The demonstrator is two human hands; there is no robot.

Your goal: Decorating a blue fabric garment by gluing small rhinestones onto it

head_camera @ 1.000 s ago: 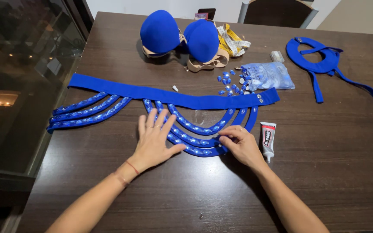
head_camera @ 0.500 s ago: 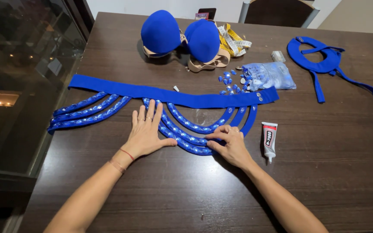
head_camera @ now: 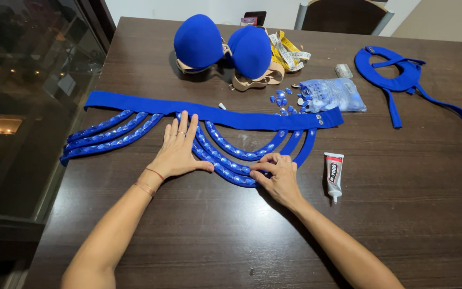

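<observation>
The left hand (head_camera: 178, 151) lies flat and open, fingers spread toward 12 o'clock, palm pressing on the blue beaded belt (head_camera: 215, 115) where the middle set of hanging loops (head_camera: 236, 160) begins. The right hand (head_camera: 278, 174) sits at about 4 o'clock from the left one, fingers curled, its fingertips (head_camera: 256, 166) pinching down on the lowest loop at its bottom curve. The belt stretches across the middle of the dark wooden table (head_camera: 402, 214), with a second set of loops at 9 o'clock. A glue tube (head_camera: 333, 174) lies just beside the right hand at 3 o'clock. A bag of gems (head_camera: 331, 95) sits at 1 o'clock, a blue padded bra (head_camera: 223, 48) at 12 o'clock.
</observation>
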